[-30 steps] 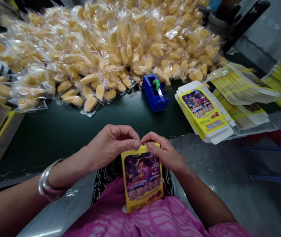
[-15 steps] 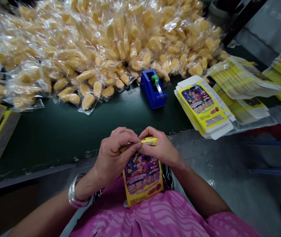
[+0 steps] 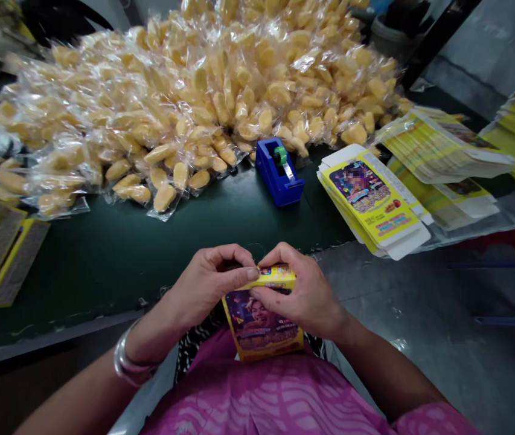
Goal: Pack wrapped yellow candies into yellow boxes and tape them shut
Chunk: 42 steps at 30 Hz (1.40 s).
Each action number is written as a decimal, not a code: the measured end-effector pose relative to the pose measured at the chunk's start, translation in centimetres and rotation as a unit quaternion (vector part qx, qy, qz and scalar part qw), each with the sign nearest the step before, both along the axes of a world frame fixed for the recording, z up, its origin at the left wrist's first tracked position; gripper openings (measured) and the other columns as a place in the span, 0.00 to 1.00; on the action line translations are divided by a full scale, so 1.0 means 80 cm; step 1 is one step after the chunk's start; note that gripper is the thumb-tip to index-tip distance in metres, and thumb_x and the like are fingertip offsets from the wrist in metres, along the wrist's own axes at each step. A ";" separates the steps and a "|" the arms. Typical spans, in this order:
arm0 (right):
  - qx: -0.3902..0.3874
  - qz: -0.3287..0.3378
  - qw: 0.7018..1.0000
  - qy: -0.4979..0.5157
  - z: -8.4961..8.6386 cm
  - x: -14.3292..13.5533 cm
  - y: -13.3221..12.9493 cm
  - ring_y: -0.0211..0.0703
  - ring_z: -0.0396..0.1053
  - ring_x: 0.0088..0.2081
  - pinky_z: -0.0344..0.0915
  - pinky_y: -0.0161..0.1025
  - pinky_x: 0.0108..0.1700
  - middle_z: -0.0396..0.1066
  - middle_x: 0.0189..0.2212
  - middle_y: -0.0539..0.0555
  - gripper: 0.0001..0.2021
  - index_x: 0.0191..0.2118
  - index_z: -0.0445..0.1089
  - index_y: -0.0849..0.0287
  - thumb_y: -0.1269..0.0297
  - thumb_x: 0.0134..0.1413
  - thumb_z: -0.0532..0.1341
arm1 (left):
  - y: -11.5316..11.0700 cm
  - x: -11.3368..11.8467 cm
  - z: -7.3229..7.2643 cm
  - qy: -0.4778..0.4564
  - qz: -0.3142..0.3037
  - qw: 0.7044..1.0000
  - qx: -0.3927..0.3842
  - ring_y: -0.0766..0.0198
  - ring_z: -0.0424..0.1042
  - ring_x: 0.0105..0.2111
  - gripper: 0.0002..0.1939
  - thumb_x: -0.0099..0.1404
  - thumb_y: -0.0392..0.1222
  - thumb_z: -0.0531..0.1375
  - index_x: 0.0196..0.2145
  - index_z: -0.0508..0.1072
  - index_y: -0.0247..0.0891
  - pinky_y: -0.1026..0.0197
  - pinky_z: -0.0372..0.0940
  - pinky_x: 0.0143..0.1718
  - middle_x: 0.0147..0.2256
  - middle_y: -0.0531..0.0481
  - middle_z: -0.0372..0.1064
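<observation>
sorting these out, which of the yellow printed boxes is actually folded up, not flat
The yellow box gripped by the left hand and right hand over the lap. It stands as a box with a top; the others lie as flat stacks on the table.

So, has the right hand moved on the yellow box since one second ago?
Yes. The right hand now lies lower over the printed front of the yellow box, while the box rests in the lap.

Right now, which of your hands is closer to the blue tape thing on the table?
The right hand. It holds the yellow box almost straight below the blue tape dispenser, while the left hand grips the box's top farther to the left.
</observation>
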State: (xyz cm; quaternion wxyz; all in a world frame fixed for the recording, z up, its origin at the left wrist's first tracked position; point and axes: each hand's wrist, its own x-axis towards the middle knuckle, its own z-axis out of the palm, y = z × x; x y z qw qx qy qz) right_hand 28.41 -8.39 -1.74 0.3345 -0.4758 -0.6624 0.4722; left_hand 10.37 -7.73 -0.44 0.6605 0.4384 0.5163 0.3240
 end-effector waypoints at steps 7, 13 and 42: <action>0.023 0.023 0.999 -0.042 -0.002 0.001 -0.013 0.39 0.69 0.30 0.64 0.37 0.35 0.72 0.30 0.48 0.12 0.35 0.63 0.54 0.65 0.47 0.68 | 0.005 -0.009 0.006 -0.037 -0.109 0.987 -0.115 0.69 0.64 0.26 0.15 0.52 0.48 0.72 0.26 0.72 0.36 0.66 0.58 0.27 0.25 0.54 0.68; 0.011 0.066 0.997 -0.033 0.002 0.004 -0.018 0.40 0.71 0.35 0.66 0.37 0.38 0.72 0.36 0.49 0.16 0.41 0.61 0.53 0.69 0.50 0.66 | 0.011 -0.015 0.004 -0.075 -0.146 0.977 -0.136 0.70 0.66 0.29 0.14 0.53 0.38 0.70 0.33 0.69 0.37 0.68 0.60 0.30 0.30 0.56 0.68; 0.442 0.254 0.829 -0.229 0.004 0.008 0.049 0.63 0.66 0.59 0.62 0.64 0.59 0.71 0.55 0.64 0.20 0.56 0.64 0.59 0.68 0.59 0.65 | 0.046 -0.104 -0.008 -0.029 -0.102 0.989 -0.104 0.60 0.78 0.36 0.28 0.56 0.46 0.71 0.53 0.74 0.39 0.61 0.72 0.39 0.44 0.45 0.79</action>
